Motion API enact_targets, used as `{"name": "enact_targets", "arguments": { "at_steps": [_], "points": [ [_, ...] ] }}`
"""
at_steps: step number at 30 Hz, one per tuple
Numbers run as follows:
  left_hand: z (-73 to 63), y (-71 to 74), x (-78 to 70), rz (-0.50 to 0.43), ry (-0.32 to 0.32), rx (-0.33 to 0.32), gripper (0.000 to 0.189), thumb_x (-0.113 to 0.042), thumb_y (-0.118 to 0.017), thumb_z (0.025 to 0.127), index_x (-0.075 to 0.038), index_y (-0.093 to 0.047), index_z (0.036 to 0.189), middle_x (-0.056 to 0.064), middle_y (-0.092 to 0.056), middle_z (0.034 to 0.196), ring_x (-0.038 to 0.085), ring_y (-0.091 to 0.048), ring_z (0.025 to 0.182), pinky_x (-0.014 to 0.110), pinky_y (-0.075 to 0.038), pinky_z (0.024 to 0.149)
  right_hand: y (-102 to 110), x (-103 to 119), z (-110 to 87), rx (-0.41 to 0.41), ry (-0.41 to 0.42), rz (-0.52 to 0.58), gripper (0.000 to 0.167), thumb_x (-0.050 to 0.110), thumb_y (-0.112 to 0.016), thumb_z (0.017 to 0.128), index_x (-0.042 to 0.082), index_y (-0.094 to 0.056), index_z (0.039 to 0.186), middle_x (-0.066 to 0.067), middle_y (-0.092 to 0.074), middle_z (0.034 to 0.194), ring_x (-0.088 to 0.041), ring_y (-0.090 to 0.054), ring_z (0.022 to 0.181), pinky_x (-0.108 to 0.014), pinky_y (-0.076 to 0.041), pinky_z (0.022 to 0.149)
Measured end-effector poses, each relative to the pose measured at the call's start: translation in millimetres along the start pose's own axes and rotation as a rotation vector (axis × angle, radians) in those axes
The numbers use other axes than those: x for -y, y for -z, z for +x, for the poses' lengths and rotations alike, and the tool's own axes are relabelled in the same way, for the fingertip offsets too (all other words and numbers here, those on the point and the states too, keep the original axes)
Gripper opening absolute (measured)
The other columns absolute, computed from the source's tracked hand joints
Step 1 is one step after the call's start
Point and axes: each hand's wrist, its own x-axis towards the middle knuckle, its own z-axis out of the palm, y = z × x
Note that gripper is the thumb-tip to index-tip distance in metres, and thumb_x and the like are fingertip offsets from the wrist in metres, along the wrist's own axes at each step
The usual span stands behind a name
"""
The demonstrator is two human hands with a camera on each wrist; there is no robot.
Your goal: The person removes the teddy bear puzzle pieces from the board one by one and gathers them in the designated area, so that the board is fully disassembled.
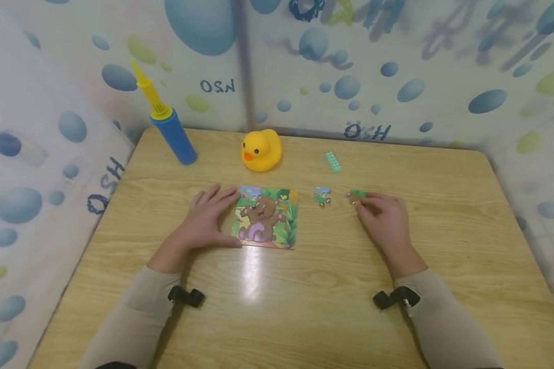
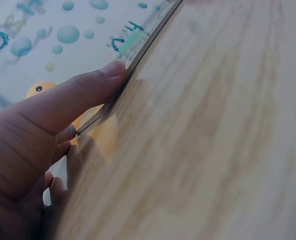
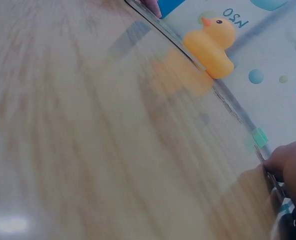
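A bear jigsaw puzzle (image 1: 264,218) lies flat on the table, its picture a brown bear among green leaves. My left hand (image 1: 208,218) rests at its left side, thumb along the lower left corner and fingers stretched toward the upper left corner. In the left wrist view the straight thumb of my left hand (image 2: 62,102) touches the puzzle's thin edge (image 2: 148,42). Between thumb and fingertips, my right hand (image 1: 388,220) pinches a brown and green puzzle piece (image 1: 354,197) close over the table. Another puzzle piece (image 1: 322,196) lies between the puzzle and my right hand.
Behind the puzzle sits a yellow rubber duck (image 1: 261,150). A blue hand pump (image 1: 173,136) with a yellow nozzle stands at the back left. Toward the back lies a small mint-green studded block (image 1: 333,161). A printed wall sheet (image 1: 286,77) borders the wooden table (image 1: 295,318).
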Motion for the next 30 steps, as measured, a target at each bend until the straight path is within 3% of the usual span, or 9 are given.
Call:
{"name": "enact_targets", "arguments": {
  "at_steps": [16,24,30],
  "points": [
    [1.4,-0.2,1.5,-0.010,-0.003,0.009,0.131,-0.068,-0.095,0.064,-0.015,-0.035,0.168,0.005,-0.025,0.176,0.042,-0.005,0.162,0.062,0.005,0.126,1.7,-2.0,1.7,-0.030,0.010,-0.048,0.008,0.001,-0.077,0.087,-0.001,-0.082,0.093,-0.020,-0.080,0.102,-0.040,-0.076,0.092,-0.051,-0.045,0.088],
    [1.1,-0.2,1.7,-0.012,-0.011,0.002,0.131,-0.066,-0.096,0.064,-0.014,-0.036,0.168,0.006,-0.026,0.176,0.044,-0.006,0.162,0.063,0.005,0.126,-4.1,-1.0,3.3,-0.068,0.086,-0.032,0.008,0.005,-0.077,0.087,0.000,-0.081,0.091,-0.018,-0.080,0.101,-0.041,-0.071,0.100,-0.053,-0.046,0.094],
    [0.3,-1.1,2.7,-0.013,-0.005,0.002,0.130,-0.066,-0.096,0.064,-0.014,-0.036,0.168,0.006,-0.025,0.176,0.043,-0.006,0.162,0.063,0.005,0.126,-18.1,15.8,4.8,-0.096,0.168,-0.037,0.012,0.009,-0.074,0.088,0.000,-0.081,0.090,-0.021,-0.078,0.102,-0.045,-0.065,0.099,-0.057,-0.046,0.092]
  ]
}}
